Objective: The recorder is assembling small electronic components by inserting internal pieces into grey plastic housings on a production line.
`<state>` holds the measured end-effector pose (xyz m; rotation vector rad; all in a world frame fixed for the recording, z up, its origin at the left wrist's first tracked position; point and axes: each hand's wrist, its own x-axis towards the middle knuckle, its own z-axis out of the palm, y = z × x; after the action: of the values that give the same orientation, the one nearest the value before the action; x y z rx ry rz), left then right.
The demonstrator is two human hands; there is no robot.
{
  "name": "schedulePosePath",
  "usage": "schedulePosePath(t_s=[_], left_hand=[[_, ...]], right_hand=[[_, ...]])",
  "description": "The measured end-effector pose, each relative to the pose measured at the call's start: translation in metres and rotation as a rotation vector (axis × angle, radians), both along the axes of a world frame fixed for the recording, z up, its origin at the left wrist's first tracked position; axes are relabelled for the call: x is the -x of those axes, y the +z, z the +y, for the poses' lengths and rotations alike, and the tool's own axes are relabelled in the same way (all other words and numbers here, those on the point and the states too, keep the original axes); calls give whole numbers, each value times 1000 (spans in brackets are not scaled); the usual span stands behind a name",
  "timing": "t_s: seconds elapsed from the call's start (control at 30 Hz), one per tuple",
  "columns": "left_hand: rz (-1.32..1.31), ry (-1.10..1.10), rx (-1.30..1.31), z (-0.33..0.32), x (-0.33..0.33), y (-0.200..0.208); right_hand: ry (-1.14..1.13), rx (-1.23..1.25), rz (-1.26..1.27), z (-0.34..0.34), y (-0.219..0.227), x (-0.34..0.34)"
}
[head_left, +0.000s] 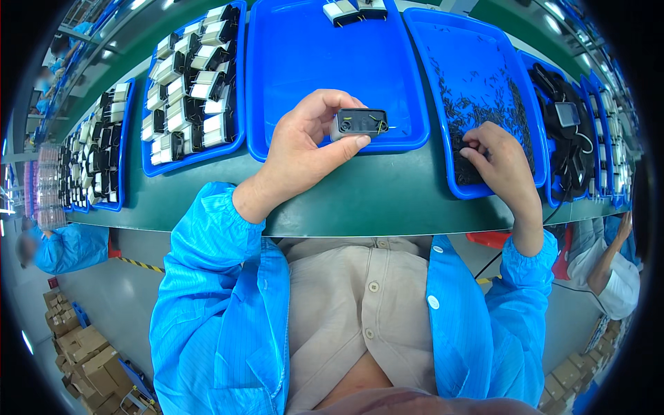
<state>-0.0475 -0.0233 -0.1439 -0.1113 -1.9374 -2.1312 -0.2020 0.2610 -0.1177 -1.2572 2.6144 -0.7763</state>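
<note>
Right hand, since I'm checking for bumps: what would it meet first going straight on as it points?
Probably the small dark pieces in the blue tray, just ahead of the right hand; whether it already touches them is unclear.

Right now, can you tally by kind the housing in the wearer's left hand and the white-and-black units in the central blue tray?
Black-faced rectangular housing in the left hand: 1
White-and-black units visible in the central blue tray: 2
Total: 3
</note>
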Motion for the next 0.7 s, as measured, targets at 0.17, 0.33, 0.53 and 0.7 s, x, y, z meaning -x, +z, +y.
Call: schedulePosePath(t_s=[0.17, 0.33, 0.53, 0.7], left_hand=[[-22, 18, 42, -1, -1, -3], [-99, 109, 27, -9, -15, -5], [-91, 120, 32, -8, -10, -8], [-95, 135, 35, -8, -8, -8]], right_hand=[[89, 6, 125, 10, -11, 9], [5, 98, 375, 3, -23, 19], [-133, 219, 370, -3, -13, 24], [-135, 264, 355, -4, -17, 28]])
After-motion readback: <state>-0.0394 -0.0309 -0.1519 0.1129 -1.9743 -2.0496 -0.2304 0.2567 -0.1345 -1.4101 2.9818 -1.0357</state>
